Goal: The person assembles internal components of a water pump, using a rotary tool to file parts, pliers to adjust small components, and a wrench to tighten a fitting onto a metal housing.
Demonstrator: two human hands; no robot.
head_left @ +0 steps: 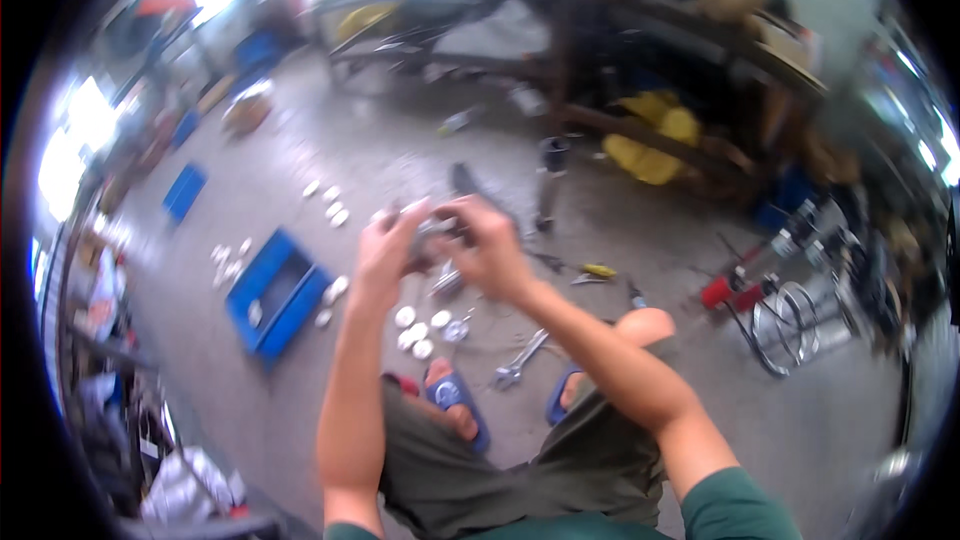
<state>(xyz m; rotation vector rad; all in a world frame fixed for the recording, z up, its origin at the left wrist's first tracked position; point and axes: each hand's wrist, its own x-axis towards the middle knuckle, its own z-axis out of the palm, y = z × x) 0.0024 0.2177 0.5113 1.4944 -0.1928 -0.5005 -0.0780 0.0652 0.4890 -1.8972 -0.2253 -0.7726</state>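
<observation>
Both my hands meet in front of me above the floor. Fingers of my left hand (385,255) and my right hand (490,245) close around a small greyish metal part (436,228), blurred and mostly covered, so its exact kind does not show. Below them on the floor stands a shiny metal cylindrical piece (447,281). Nearer my feet lie several round white pieces (413,333) and a small clear or silvery part (456,330). An adjustable wrench (518,360) rests on the floor between my sandals and the yellow-handled tool (598,270).
A blue divided bin (280,295) sits at left, white pieces (333,202) scattered around it. A dark upright post-like tool (551,180) stands ahead. Coiled metal tubing (785,325) and red-ended cylinders (720,290) lie at right. A workbench (600,125) spans the back.
</observation>
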